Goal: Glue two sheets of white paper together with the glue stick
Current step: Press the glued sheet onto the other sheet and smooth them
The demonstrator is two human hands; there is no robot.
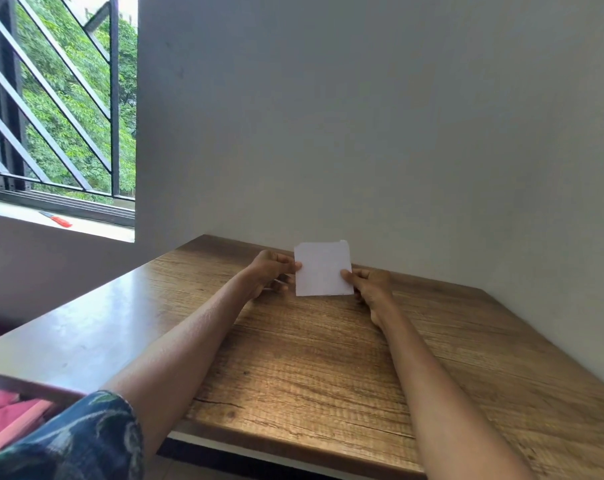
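A small white paper (323,268), roughly square with a torn top right corner, is held upright above the far part of the wooden table (293,358). My left hand (271,271) pinches its left edge. My right hand (368,284) pinches its right edge lower down. I cannot tell whether it is one sheet or two lying flat together. No glue stick is in view.
A grey wall stands right behind the paper and along the table's right side. At the left a barred window has a sill (34,216) with a red-handled tool (56,219) on it. Pink fabric (2,417) lies below the table's left front corner.
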